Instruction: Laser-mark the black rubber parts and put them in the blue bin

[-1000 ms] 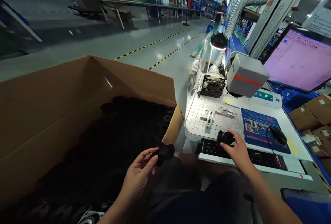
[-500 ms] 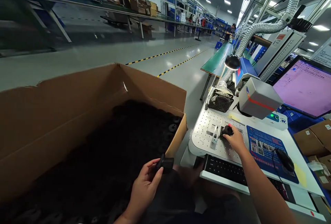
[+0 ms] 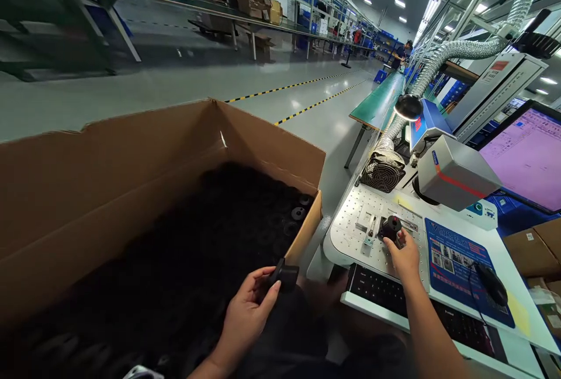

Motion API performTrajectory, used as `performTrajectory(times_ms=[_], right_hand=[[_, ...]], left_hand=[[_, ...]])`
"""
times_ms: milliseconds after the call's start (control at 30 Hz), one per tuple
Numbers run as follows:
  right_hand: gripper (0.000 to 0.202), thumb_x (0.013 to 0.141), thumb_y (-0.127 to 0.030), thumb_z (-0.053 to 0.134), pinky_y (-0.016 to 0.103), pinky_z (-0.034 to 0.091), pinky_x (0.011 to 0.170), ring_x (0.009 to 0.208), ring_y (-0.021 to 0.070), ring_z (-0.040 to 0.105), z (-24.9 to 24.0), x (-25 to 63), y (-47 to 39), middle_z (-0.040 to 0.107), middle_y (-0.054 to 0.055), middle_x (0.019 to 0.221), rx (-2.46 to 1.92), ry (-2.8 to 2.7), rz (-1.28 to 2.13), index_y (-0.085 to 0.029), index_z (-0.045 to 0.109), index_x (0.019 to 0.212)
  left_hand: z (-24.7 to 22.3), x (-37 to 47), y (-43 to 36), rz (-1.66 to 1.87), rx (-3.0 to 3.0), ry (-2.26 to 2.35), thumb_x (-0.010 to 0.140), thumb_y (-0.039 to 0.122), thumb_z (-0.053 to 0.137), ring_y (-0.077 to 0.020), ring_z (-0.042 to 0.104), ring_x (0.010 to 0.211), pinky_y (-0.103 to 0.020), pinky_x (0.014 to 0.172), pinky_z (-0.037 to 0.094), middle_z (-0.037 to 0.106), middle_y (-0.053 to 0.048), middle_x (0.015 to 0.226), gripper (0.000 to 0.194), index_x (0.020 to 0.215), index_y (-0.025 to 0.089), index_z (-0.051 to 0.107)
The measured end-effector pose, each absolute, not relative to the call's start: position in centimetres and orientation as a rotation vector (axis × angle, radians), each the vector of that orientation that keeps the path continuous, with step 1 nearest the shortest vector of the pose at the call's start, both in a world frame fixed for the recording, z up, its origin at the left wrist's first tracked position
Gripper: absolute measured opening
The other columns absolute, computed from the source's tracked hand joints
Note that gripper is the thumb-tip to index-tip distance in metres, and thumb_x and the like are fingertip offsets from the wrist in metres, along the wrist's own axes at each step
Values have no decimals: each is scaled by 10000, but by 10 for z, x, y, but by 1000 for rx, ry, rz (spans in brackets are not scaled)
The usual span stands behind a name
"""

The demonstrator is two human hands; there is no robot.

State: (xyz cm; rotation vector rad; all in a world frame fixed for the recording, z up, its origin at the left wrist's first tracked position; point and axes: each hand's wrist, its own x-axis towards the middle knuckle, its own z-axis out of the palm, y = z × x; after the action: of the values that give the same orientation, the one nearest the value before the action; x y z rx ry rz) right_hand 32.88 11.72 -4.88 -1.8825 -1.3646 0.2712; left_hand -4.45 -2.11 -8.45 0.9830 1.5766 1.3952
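Near the right front corner of a large cardboard box, my left hand point(image 3: 256, 303) pinches a black cylindrical part point(image 3: 286, 277) with a flange. On the perforated metal plate point(image 3: 350, 236), my right hand point(image 3: 405, 256) has its thumb and fingers around the lower side of another black round part point(image 3: 390, 228). That part stands at the metal fixture point(image 3: 369, 230), its round top and centre hole facing up. Many dark parts point(image 3: 298, 213) fill the cardboard box point(image 3: 144, 116).
A grey and red machine head point(image 3: 458, 171) overhangs the plate, with a fan point(image 3: 382, 176) behind. To the right are a blue mat point(image 3: 451, 268), a mouse point(image 3: 491, 284) and a monitor point(image 3: 528, 151). A keyboard point(image 3: 381, 294) sits below the plate.
My right hand has shifted down off the top of its black part, so the part's top and hole now show. My left hand keeps its part nearly in place. The view has turned slightly left.
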Motion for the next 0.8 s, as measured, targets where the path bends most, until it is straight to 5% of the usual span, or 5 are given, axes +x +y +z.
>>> performTrajectory(times_ms=[233,800], right_hand=[[494,750,-592,661,417,478,835,942,337,639,-58,328,124,737,144,986,-1863,-1430,180,-163,761,974],[469,770,-540,652,416,445,885,1071,362,608,-55,324,126,716,147,1109,-2018,-1403,218,-179,761,1048]], left_hand=[[-81,-43,-19,1399,964,1582,766,553,730,-279,716,938,-413,895,595,731,-86,1007,485,1094,207,640],[-80,-38,-20,1368,913,1585,728,615,747,-283,714,911,-410,846,598,728,-92,1017,575,1112,204,628]])
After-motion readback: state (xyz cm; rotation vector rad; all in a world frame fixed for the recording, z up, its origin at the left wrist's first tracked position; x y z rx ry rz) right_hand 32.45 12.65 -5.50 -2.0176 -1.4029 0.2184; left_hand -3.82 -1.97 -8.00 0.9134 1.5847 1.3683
